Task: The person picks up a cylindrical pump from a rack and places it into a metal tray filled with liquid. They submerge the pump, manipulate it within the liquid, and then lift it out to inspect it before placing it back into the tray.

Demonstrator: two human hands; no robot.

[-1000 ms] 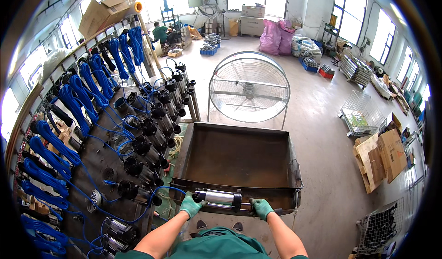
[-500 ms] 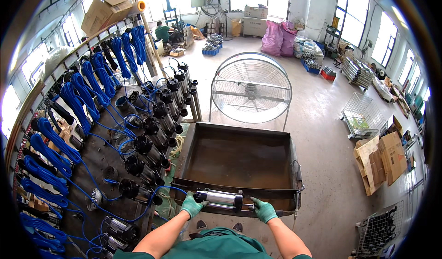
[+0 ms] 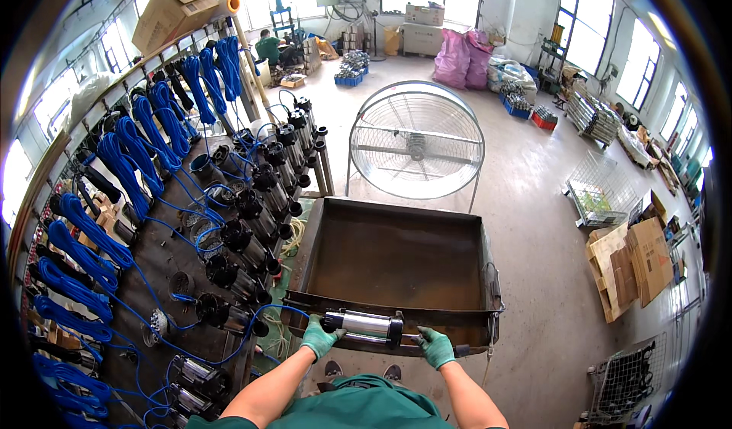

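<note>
Taking the round wire-guarded fan (image 3: pixel 416 143) as landmark: far up-left, a brown cardboard box (image 3: pixel 171 16) atop the rack; beyond, two pink sacks (image 3: pixel 462 59) on the floor; lower right, flattened brown cartons (image 3: pixel 631 265). No labels, signs or screens made out.

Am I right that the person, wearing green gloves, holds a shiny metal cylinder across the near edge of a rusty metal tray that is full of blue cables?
Not quite: the head view shows the rusty tray bare inside; the blue cables lie over the bench to its left. The rest stands: the left hand and right hand, in green gloves, hold the shiny metal cylinder across the tray's near edge.
</note>
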